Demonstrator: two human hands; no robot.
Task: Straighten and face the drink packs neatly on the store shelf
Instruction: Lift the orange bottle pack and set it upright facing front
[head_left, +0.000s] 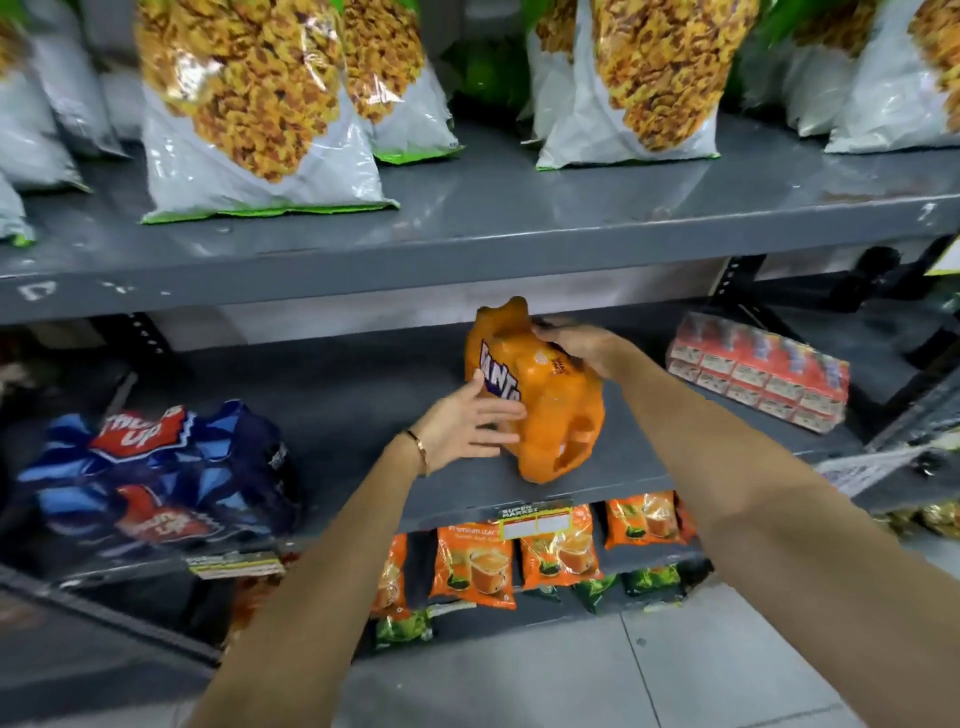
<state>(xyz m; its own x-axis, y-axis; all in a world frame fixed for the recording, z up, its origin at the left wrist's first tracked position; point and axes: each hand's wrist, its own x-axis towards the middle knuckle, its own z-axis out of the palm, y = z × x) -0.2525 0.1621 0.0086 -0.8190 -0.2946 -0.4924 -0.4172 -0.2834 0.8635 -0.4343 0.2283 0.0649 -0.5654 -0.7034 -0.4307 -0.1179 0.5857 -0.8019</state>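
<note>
Both hands on the orange drink pack (540, 395), askew near the front of the middle shelf (363, 384): left hand (462, 428) flat and open against its label side, right hand (576, 348) curled over its top. Best turned squarely, label outward, kept low between both palms.

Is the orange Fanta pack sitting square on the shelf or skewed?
Skewed: the orange Fanta pack sits angled to the shelf edge, logo slanted, between left hand and right hand.

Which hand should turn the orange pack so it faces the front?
Probably the right hand: it grips the orange pack on top. The left hand only rests flat against its front, open.
</note>
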